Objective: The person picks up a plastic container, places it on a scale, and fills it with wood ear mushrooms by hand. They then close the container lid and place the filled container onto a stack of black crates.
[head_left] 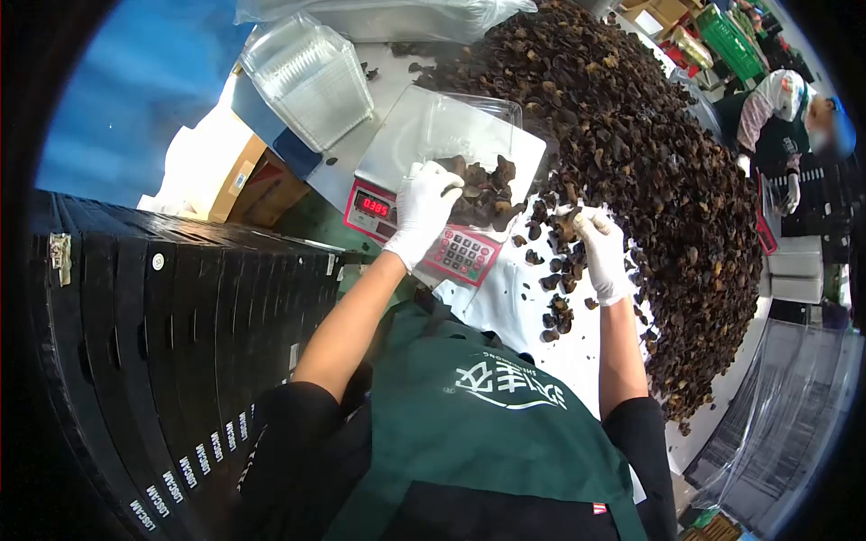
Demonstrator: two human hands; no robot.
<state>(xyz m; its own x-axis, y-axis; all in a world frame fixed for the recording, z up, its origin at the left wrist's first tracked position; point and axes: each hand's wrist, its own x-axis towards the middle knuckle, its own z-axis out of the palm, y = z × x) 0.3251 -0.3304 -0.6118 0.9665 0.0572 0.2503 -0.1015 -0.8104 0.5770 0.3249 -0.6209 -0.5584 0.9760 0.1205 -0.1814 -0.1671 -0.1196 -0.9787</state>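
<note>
My left hand (424, 209), in a white glove, is over the scale (379, 167) at the near edge of a clear plastic tray (505, 113). Its fingers are curled together beside the dark fungus pieces (487, 194) in the tray; what they pinch, if anything, is hidden. Red digits glow on the scale's display (373, 206), left of my left wrist. My right hand (602, 252), also gloved, is closed in a pinch on a dark, curled piece of black fungus (568, 219), above loose pieces (561, 270) on the white surface.
A large heap of black fungus (631, 153) spreads across the table's far and right side. Nested clear trays (311, 81) stand at the upper left. Stacked black crates (180, 316) line the left. A co-worker (780, 117) works at another scale (767, 216) beyond the heap.
</note>
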